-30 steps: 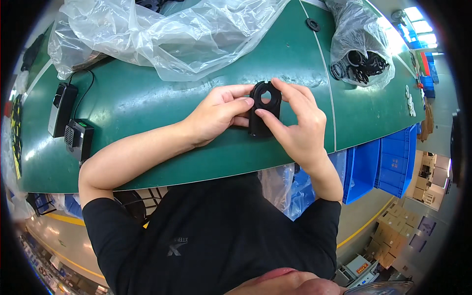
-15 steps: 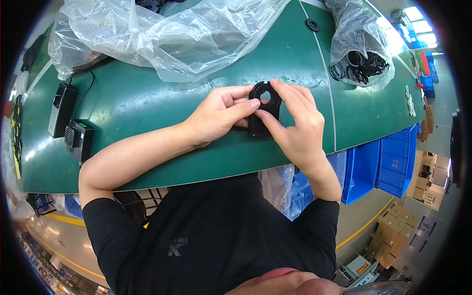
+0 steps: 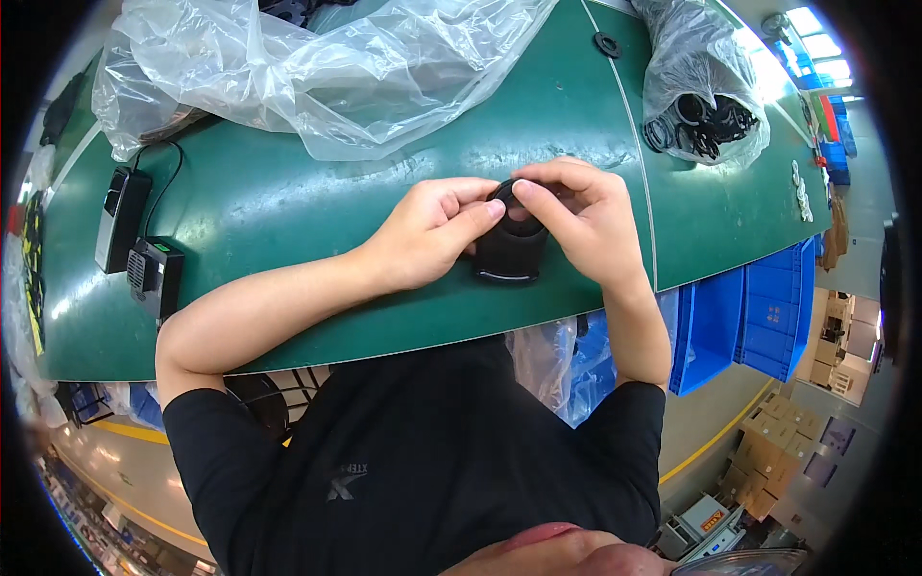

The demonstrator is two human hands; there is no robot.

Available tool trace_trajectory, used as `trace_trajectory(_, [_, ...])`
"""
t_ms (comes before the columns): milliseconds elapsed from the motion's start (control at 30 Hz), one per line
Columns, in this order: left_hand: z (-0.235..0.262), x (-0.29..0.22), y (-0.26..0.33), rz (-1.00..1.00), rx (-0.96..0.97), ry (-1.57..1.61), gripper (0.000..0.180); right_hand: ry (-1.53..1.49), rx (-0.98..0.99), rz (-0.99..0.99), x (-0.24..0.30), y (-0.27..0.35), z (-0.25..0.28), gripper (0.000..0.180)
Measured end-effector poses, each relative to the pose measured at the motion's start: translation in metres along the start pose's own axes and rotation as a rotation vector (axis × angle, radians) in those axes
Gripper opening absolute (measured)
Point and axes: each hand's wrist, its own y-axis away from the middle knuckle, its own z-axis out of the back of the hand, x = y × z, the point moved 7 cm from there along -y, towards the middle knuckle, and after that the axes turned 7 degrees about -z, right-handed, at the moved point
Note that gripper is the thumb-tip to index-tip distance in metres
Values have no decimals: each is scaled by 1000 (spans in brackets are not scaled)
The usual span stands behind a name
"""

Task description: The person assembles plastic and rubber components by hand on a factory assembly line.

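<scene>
Between my hands, over the green table [image 3: 317,211], is a black plastic part [image 3: 509,254] with a round hole at its far end and a flat near edge. My left hand [image 3: 442,226] pinches its rim from the left, thumb on top and fingers beneath. From the right, my right hand [image 3: 588,211] grips the far rim, its thumb and curled forefinger pressed at the round opening. My fingers partly cover the hole.
Clear plastic sheeting [image 3: 336,86] spreads over the far left. A bag of black rings [image 3: 711,125] lies far right, near a loose black ring [image 3: 607,44]. Two black devices with a cable, one a small boxy unit [image 3: 156,272], stand left. Blue crates [image 3: 744,317] are beside the table's right edge.
The black part has tilted, its near edge now facing up more. My right thumb has moved from the near side of the hole to its far rim, and the right fingers have curled.
</scene>
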Motion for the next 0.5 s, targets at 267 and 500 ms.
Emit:
trace_trajectory(267, [3,-1,1,-13,-91,2,26,-222,22,-140,-13,-1,-2,16])
trace_trajectory(500, [5,5,2,9,-125,-68,23,-235,41,-182,-12,-1,-7,16])
